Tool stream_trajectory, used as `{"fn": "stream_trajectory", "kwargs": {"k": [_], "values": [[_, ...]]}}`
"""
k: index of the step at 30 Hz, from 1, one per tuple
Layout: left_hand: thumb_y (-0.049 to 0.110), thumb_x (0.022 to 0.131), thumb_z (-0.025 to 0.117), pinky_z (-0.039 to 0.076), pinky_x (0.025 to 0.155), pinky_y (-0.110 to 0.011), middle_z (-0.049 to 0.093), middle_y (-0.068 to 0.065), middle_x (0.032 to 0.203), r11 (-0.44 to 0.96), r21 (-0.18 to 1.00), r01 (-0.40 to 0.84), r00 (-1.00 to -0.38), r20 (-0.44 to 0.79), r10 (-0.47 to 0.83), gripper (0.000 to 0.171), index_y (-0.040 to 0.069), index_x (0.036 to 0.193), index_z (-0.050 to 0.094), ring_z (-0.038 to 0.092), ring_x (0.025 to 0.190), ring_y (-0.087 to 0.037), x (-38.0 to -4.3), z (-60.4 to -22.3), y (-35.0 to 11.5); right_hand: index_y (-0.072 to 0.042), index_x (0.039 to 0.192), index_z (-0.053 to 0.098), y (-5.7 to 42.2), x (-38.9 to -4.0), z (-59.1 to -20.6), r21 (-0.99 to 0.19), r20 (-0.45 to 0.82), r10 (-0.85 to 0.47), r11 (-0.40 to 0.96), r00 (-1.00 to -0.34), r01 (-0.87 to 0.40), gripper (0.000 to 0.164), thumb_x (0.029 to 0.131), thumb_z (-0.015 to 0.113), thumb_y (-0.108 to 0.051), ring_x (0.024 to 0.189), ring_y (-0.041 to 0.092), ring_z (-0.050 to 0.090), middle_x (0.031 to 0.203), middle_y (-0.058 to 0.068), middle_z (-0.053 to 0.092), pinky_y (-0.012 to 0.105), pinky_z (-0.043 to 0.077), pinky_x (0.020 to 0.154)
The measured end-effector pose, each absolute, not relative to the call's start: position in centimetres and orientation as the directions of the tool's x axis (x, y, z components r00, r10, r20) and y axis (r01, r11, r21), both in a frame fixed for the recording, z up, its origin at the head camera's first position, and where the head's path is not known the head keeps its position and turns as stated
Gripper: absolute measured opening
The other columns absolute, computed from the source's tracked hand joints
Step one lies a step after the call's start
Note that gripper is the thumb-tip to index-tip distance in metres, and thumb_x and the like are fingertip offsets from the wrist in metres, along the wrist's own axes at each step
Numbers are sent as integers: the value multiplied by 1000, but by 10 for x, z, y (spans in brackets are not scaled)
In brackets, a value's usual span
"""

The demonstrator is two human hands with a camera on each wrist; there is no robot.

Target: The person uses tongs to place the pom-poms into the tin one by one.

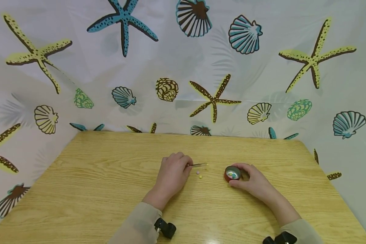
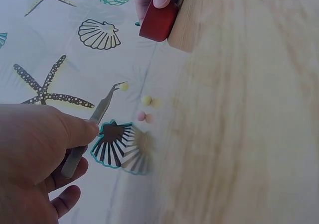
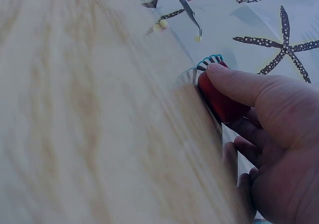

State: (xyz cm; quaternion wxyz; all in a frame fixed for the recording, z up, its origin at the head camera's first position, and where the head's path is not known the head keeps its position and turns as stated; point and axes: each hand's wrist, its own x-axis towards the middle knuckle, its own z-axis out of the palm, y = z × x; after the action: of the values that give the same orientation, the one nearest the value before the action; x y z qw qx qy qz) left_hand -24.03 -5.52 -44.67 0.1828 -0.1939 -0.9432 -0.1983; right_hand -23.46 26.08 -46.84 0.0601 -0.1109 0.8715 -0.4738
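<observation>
My left hand point(image 1: 174, 174) pinches metal tweezers point(image 2: 103, 107) between thumb and fingers. Their bent tips point right, and a small yellow bead point(image 2: 124, 86) shows right at them. A pink bead point(image 1: 197, 173) and another yellow bead point(image 1: 200, 177) lie on the table just below the tweezers. Farther right, my right hand point(image 1: 254, 181) grips a small round red tin point(image 1: 225, 177) with thumb and fingers on either side. The tin's mouth is tilted toward the head camera, and several small coloured beads point(image 1: 232, 175) show inside it.
All this takes place on a light wood-grain table point(image 1: 109, 183). Behind it and along both sides hangs a white cloth point(image 1: 158, 61) printed with starfish and shells. A black wrist camera point(image 1: 165, 228) sits over the left sleeve.
</observation>
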Motion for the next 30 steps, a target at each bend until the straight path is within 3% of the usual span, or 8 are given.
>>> {"fn": "stream_trajectory", "kwargs": {"k": [30], "values": [[14,102,82,50,96,-51,71,4,100,779,326,536,-812,451,370,5,18,105,80,65,94,-22,-230,-418,-13,-6,152,62,261,-236,-469,-842,13,-250,519,-968,-146,68,97,90,-34,147,41,50,149,16,62,65,31,125]]}}
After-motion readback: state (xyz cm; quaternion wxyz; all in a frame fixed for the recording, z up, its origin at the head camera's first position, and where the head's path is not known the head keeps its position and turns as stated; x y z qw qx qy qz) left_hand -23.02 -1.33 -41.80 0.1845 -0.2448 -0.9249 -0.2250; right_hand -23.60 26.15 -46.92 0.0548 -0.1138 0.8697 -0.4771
